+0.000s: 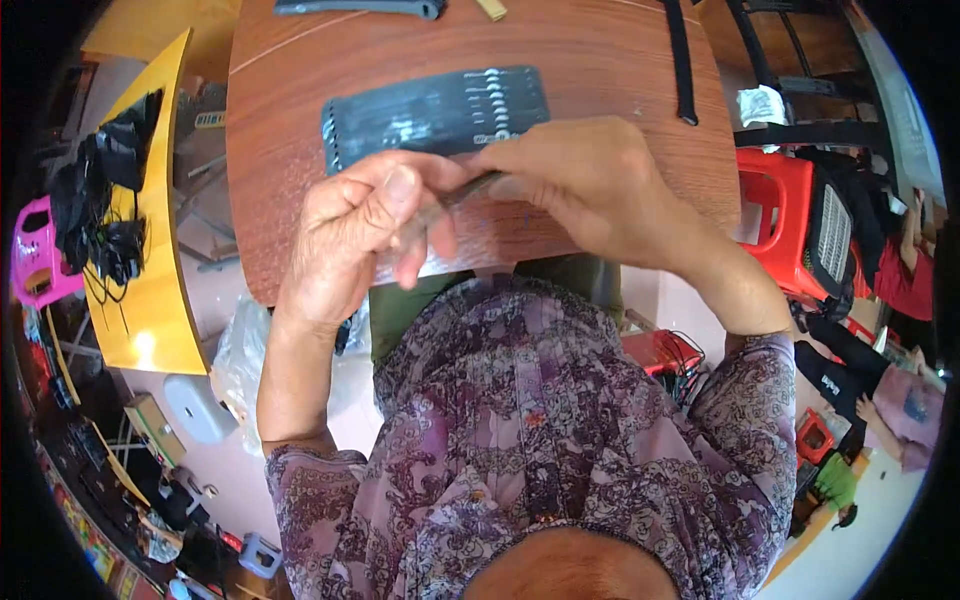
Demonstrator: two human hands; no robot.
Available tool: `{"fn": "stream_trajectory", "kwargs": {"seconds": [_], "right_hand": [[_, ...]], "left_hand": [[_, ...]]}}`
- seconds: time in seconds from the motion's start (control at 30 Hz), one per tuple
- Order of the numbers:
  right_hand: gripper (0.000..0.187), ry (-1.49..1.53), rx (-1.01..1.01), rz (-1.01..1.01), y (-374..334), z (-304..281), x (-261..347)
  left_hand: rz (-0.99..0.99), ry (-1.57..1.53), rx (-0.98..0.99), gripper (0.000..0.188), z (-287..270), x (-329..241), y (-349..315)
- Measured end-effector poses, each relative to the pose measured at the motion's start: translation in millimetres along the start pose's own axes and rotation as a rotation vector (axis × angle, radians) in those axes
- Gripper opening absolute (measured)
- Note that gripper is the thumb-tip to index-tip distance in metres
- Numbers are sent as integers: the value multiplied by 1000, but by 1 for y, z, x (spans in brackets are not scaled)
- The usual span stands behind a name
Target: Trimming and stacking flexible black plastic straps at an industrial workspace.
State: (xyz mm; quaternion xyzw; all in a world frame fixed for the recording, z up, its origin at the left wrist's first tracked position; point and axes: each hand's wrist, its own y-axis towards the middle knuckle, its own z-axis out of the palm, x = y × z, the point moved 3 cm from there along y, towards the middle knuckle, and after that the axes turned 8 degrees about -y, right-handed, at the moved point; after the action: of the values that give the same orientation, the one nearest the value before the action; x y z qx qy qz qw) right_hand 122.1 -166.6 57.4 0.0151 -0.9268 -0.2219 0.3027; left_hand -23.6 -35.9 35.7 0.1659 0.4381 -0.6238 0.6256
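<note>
Over the near edge of the table, my two hands meet with a thin dark strip (472, 188) between them. My right hand (600, 185) pinches one end of it, thumb below and fingers stretched along the top. The other end runs in among the curled fingers of my left hand (350, 220), whose thumb points up; its lower fingers are smeared by motion. Just behind the hands lies a flat, dark blue-grey rectangular pack (430, 115), shiny, with rows of pale marks at both ends. My hands partly cover its near edge.
A dark strap (680, 65) lies along the right of the wooden table (275, 130). Its far edge holds a grey piece (360, 7) and a small tan piece (492, 9). A yellow table (145, 290) with black goods stands left, a red stool (765, 215) right. Other people are at far right.
</note>
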Motion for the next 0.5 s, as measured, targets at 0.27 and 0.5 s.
{"fn": "stream_trajectory", "kwargs": {"seconds": [0.27,0.5], "right_hand": [[14,315,614,601,17,38,-5],[15,128,515,286,26,66,-3]], "left_hand": [[294,308,-297,32,-34,20,-30],[295,419,-449,11,-44,32,-26]]}}
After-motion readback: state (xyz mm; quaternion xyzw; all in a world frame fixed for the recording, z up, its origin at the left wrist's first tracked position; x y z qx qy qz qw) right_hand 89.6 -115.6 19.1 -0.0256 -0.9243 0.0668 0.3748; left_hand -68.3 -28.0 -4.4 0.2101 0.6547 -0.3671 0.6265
